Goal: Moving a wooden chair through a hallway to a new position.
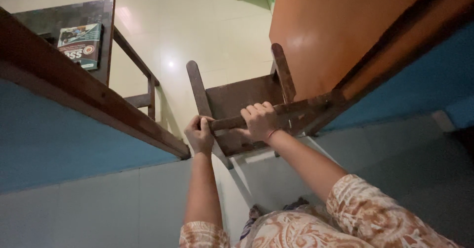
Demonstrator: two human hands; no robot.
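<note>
- Pale tiled floor (197, 25) lay behind a dark wooden chair (242, 100);
- left hand (199, 135) and right hand (258, 121) had fingers clamped round its top rail (296, 107);
- a book (80, 44) rested on a table (106, 35) nearby.

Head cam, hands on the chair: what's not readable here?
- Chair front legs: head view, hidden under its own seat.
- Left hand palm and right hand palm: wrapped around the top rail.
- Table at upper left: cut off by the wooden ledge.
- Book cover: too small and dim.
</note>
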